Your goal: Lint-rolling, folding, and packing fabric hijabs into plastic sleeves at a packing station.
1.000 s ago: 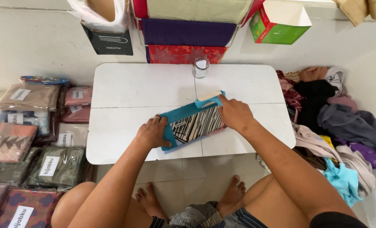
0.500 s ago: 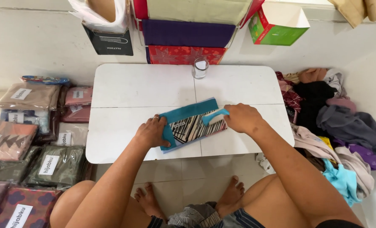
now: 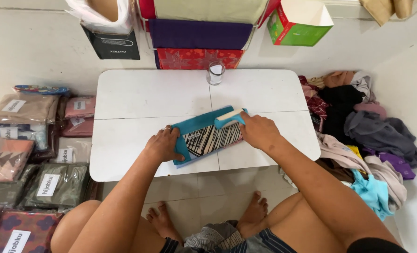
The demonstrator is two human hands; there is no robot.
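Note:
A folded teal cloth with a black-and-white striped panel (image 3: 208, 137) lies near the front middle of the low white table (image 3: 138, 98). My left hand (image 3: 164, 144) presses down on its left end, a ring on one finger. My right hand (image 3: 257, 131) grips the cloth's right end and has lifted the far right corner (image 3: 228, 117) up and over, showing a pale underside.
A small glass (image 3: 215, 72) stands at the table's back middle. Bagged, labelled fabrics (image 3: 54, 180) are stacked on the floor at left. Loose clothes (image 3: 363, 140) pile up at right. Folded fabrics (image 3: 199, 33), a black bag (image 3: 111, 43) and a green box (image 3: 297, 23) stand against the wall.
My right hand has slid from the cloth's far edge to its right end and turned the corner up. The cloth looks narrower. My left hand has stayed on the left end.

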